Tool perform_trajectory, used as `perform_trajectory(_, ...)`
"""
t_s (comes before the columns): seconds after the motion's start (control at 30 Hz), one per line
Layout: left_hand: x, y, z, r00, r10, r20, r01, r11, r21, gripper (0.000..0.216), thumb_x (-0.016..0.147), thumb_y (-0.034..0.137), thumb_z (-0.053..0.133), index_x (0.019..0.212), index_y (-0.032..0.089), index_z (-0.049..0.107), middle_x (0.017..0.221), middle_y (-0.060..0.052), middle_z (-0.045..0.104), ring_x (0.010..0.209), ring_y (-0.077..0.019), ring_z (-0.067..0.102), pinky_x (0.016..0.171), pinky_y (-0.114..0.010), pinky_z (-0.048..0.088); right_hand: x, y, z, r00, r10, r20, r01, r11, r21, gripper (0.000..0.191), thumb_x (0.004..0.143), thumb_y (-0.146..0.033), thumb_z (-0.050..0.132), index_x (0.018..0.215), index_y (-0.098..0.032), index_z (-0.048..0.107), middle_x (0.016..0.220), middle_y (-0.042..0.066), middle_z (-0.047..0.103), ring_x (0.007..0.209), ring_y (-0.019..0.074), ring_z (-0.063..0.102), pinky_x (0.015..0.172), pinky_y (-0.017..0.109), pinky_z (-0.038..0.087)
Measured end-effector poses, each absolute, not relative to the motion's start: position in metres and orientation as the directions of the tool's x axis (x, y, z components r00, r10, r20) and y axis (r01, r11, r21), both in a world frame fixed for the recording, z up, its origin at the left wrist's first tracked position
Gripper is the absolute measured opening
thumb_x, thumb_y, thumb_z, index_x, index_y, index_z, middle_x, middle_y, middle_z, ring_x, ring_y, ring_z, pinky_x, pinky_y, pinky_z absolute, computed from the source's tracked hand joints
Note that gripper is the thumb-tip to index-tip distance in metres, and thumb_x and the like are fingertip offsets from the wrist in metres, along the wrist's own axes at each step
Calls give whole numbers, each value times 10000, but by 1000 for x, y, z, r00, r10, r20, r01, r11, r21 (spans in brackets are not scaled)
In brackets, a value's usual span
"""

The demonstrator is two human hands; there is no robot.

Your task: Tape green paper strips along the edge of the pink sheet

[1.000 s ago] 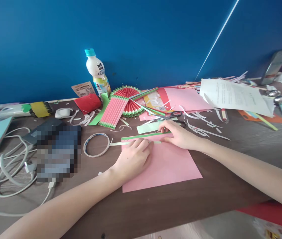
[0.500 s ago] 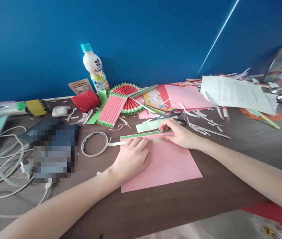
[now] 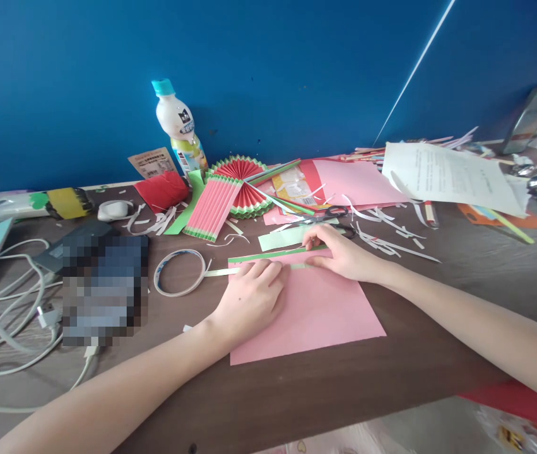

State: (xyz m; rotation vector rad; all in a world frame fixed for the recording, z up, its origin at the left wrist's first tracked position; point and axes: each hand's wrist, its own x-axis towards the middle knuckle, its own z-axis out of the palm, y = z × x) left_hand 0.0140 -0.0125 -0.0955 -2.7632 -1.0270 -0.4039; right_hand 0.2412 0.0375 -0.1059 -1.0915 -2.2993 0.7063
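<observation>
A pink paper sheet (image 3: 315,312) lies on the dark wooden table (image 3: 296,397) in front of me. A narrow green paper strip (image 3: 268,255) runs along its far edge. My left hand (image 3: 249,296) rests flat on the sheet's left part, fingers stretched out and pressing near the strip. My right hand (image 3: 339,252) lies at the strip's right end, its fingertips pressed on it. A pale strip of tape (image 3: 223,272) leads from under my left hand to a tape roll (image 3: 180,272) on the left.
Scissors (image 3: 332,217) lie just behind my right hand among white paper scraps. Pleated pink and red paper fans (image 3: 230,195), a bottle (image 3: 178,129) and pink sheets (image 3: 358,183) stand further back. White cables (image 3: 12,315) and a blurred object (image 3: 102,284) fill the left; printed paper (image 3: 448,176) lies right.
Both hands stay in place on the sheet and strip. The view has shifted slightly, so things sit a little lower-left than a second ago.
</observation>
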Motion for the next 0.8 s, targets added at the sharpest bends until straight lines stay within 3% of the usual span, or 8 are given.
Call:
perform_trajectory(0.17,14,-12,-97,730,615,298,662,-745,-85,277,868,165,380,1036,136,598,952,-89,615,849,-209,556,754,-362,470,239,35,-98,-462,875,147,524,403,-750,115,836,-308,495,912,-222,501,916,38,558,876,182,509,752,333,417)
perform_trajectory(0.33,14,-12,-96,728,607,318,661,-744,-94,263,863,168,387,1011,136,603,943,-82,619,831,-208,549,733,-354,465,231,32,-83,-338,936,95,522,270,-809,163,821,-351,506,796,-196,553,823,14,580,761,156,518,640,289,376)
perform_trajectory(0.57,13,-13,-97,727,618,299,662,-746,-66,275,857,161,397,1051,137,590,935,-86,621,839,-214,557,732,-353,461,218,17,-79,-238,971,24,533,151,-833,219,737,-389,598,664,-183,600,914,26,545,817,168,509,746,331,364)
perform_trajectory(0.8,13,-12,-100,743,563,360,626,-776,-77,270,855,141,390,1017,99,602,873,-96,634,846,-221,582,747,-356,476,219,10,-88,-163,986,-40,519,51,-853,259,734,-427,591,671,-182,642,958,43,520,786,166,501,774,351,358)
